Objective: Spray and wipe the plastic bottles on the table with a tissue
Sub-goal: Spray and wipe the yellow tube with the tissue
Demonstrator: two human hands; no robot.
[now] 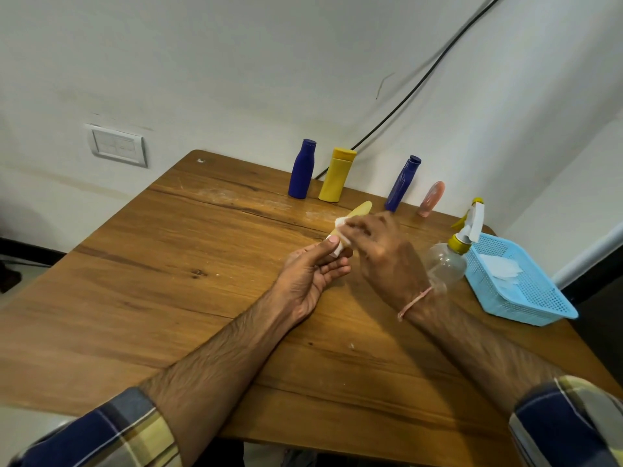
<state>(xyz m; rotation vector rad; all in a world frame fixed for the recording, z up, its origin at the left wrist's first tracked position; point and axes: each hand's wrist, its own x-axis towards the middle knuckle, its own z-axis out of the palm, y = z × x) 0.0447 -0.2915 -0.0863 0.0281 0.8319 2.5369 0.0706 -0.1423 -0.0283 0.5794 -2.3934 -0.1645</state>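
My left hand [312, 273] grips the white-capped lower end of a pale yellow plastic bottle [361, 209], which tilts up and away over the table. My right hand [377, 247] holds a white tissue [340, 223] against the bottle's middle and covers most of its body. Along the far table edge stand a dark blue bottle [301, 170], a yellow bottle [338, 175], a second dark blue bottle [403, 184] and a small pink bottle [431, 199]. A clear spray bottle [450, 261] with a yellow and white trigger head stands just right of my right wrist.
A light blue perforated basket [539, 299] holding white tissues [499, 269] sits at the wooden table's [168, 281] right edge. A black cable [421, 82] runs down the white wall behind the bottles. A switch plate [118, 145] is on the left wall.
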